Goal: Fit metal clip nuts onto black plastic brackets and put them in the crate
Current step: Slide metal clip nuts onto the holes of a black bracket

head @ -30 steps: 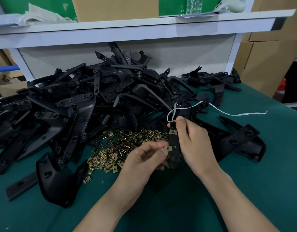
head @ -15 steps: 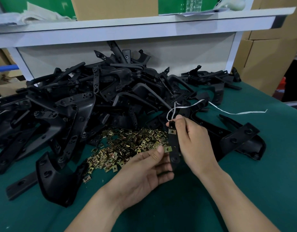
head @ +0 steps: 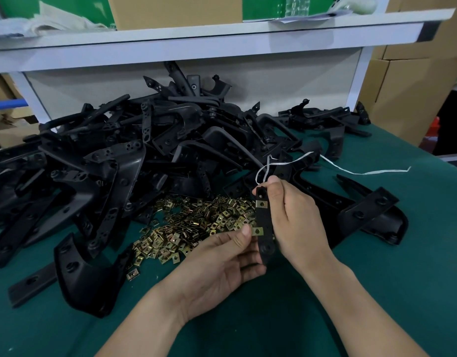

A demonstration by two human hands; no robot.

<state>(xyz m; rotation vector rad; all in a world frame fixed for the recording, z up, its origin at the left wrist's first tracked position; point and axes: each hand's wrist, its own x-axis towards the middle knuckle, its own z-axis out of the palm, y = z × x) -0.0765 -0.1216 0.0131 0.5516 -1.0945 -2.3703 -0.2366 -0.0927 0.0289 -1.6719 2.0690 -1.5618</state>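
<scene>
While the right hand grips a bracket carrying two clips, the left hand hangs loose, empty; a heap waits.

The person's left hand and right hand are bare. The left forearm and right forearm are bare down to the bottom edge. The left thumbnail is short and plain.

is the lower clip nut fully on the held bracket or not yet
Not fully: the lower clip nut juts out left of the bracket, thumb of the left hand against it.
</scene>
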